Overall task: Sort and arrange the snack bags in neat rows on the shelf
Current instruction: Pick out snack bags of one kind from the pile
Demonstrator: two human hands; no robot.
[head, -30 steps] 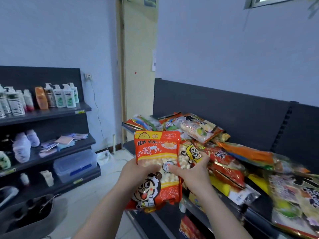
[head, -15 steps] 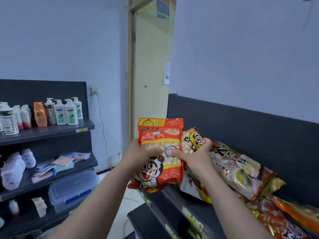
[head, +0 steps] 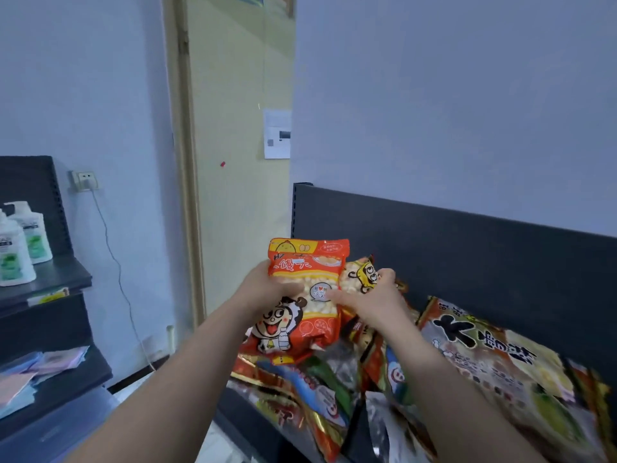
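Gripping orange bag (head: 302, 295) with left hand (head: 263, 292), right hand (head: 370, 302) clutching it plus yellow bag (head: 362, 274); now brought over loose packets (head: 317, 389) beneath fingers, probably ready for placing.

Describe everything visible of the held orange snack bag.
The orange snack bag is glossy plastic, with a cartoon face, a yellow top band and a clear window showing pale puffs. Held upright over the pile of bags; the left hand grips its left edge, the right hand pinches its right edge.
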